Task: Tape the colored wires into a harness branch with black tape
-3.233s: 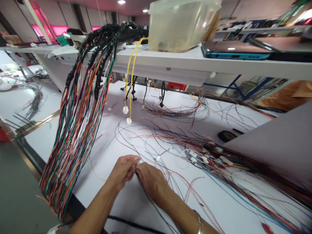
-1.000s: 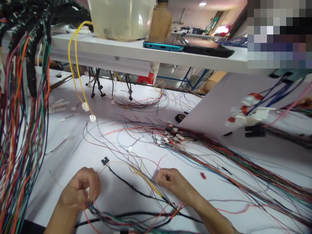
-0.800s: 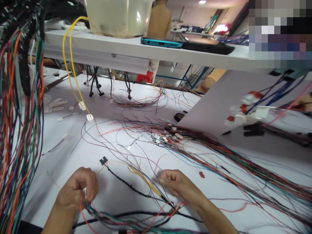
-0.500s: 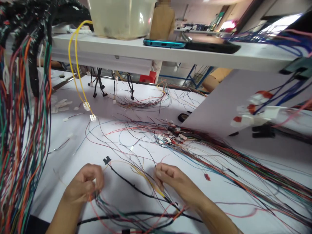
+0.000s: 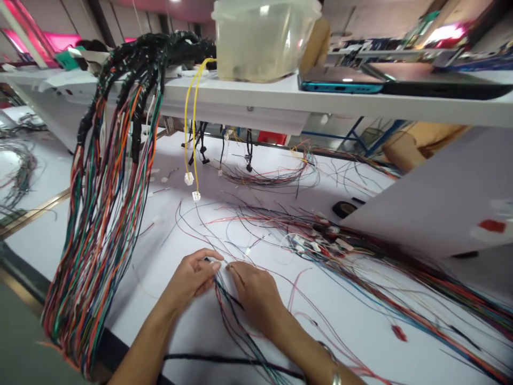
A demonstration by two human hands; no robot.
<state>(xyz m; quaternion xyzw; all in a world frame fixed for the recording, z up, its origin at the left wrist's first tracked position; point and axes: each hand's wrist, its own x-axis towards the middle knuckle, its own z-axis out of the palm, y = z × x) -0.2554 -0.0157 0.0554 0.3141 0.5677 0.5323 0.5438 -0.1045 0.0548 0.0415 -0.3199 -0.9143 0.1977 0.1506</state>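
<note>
My left hand (image 5: 196, 275) is closed, thumb and fingers around the upper end of a bundle of thin wires (image 5: 228, 305), dark, green and red. The bundle runs down from there towards the lower edge of the view. Close beside it, my right hand (image 5: 254, 294) pinches a thin wire near its tip, its fingertips almost meeting those of the left. A small pale piece shows between the two hands, too blurred to name. Below them a black sleeved cable (image 5: 236, 360) crosses the white table (image 5: 160, 299).
A thick hank of coloured wires (image 5: 104, 230) hangs from the shelf (image 5: 272, 99) at left. Two yellow leads end in white connectors (image 5: 196, 196). Long wires (image 5: 385, 267) lie across the right. On the shelf stand a plastic tub (image 5: 260, 48) and a phone (image 5: 340, 85).
My hands have come together from far apart, the left moving right with its wires. The black connector and yellow wires between them no longer show. The camera view has swung left.
</note>
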